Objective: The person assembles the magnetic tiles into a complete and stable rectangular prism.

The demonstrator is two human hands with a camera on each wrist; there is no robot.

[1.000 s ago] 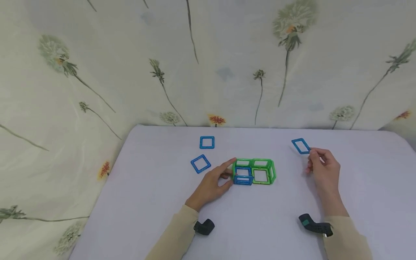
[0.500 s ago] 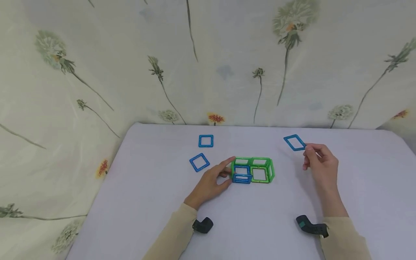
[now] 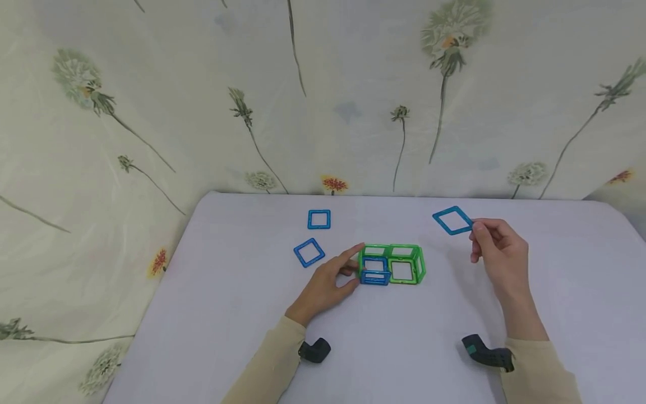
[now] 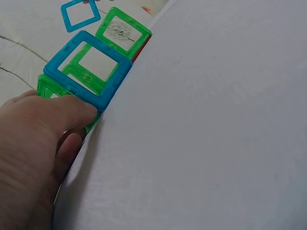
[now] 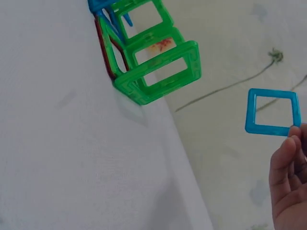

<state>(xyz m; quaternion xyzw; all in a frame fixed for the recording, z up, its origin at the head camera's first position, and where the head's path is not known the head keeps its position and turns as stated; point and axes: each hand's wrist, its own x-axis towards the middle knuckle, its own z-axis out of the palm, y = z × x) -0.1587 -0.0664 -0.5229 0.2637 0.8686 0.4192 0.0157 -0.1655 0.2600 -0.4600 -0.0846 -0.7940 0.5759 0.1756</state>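
A small open structure of green and blue magnetic tiles point(image 3: 390, 252) stands mid-table in the head view. My left hand point(image 3: 325, 286) holds its left end, the index fingertip at the upper back corner. In the left wrist view the thumb presses the corner of its upright blue front tile point(image 4: 58, 60), while other fingers lie behind. To the right, my right hand point(image 3: 502, 255) pinches one corner of a blue square magnetic tile point(image 3: 442, 224) between thumb and fingers. That tile is held up above the table, apart from the structure, as the right wrist view point(image 5: 250, 111) confirms.
Two loose blue square tiles lie flat at the back left, one near the rear edge point(image 3: 319, 211) and one turned at an angle point(image 3: 300, 257). A white cloth covers the table point(image 3: 404, 348). Behind it hangs a dandelion-print curtain point(image 3: 348, 146).
My right hand has carried its blue tile a little left and back, turning it so its opening shows wider. The left hand and the structure keep their place.
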